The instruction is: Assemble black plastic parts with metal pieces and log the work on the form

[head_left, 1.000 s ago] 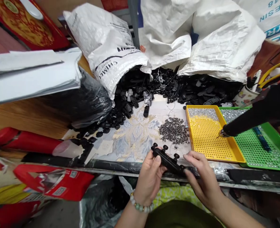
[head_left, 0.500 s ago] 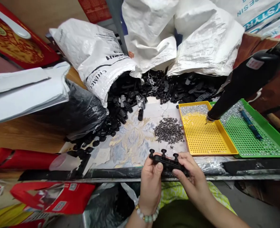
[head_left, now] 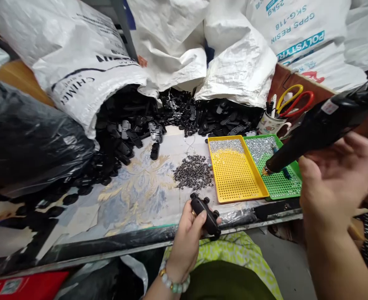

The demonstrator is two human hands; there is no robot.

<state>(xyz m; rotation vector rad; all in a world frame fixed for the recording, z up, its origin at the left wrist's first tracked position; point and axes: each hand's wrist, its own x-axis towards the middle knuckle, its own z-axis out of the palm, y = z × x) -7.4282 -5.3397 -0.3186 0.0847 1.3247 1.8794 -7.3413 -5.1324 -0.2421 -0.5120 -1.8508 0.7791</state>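
My left hand (head_left: 190,225) is closed around a black plastic part (head_left: 205,214), held tilted at the table's front edge. Small round black knobs stick out along its right side. My right hand (head_left: 336,179) is raised at the right, thumb and fingers apart, against or just below the black electric screwdriver (head_left: 315,133). Whether the hand touches it I cannot tell. The screwdriver slants down, its tip over the trays. Beneath it lie a yellow tray (head_left: 238,177) and a green tray (head_left: 292,185), both with small silvery screws. A pile of small dark metal pieces (head_left: 193,171) lies left of the trays.
White sacks (head_left: 109,71) line the back, with heaps of black plastic parts (head_left: 124,133) spilling from them. A black plastic bag (head_left: 37,133) bulges at the left. Behind the green tray stands a mug (head_left: 271,123) holding scissors (head_left: 296,104). A blue pen (head_left: 286,173) lies in that tray.
My right hand has let go of the black part and moved right, up to the screwdriver. My left hand has turned the part. The view has swung right.
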